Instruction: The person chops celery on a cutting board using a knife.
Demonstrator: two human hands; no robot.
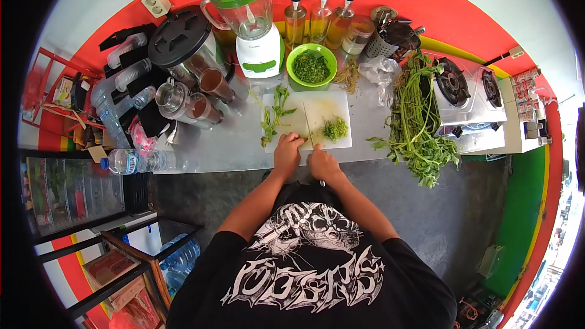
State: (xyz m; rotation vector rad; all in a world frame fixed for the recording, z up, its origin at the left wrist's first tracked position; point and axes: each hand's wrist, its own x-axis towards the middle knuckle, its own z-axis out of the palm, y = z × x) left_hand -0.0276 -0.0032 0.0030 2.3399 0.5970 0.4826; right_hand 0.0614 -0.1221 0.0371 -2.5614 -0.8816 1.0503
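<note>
My right hand point(324, 163) is closed around the handle of a knife point(309, 123), whose blade points away from me over the white cutting board point(341, 99). Just left of the blade, my left hand point(287, 153) rests at the board's near edge with fingers curled in; what they pinch is too small to make out. A pile of chopped greens point(335, 128) lies right of the blade. Leafy green stalks point(277, 109) lie across the board's left side. Behind the board stands a lime-green bowl point(332, 73) of finely chopped greens point(311, 66).
A blender point(256, 55) and pump bottles point(295, 21) line the wall. A big bunch of leafy greens point(417, 116) hangs over the counter's front edge, beside a gas stove point(463, 94). Left are steel-and-brown containers point(204, 109) and a lying water bottle point(131, 162).
</note>
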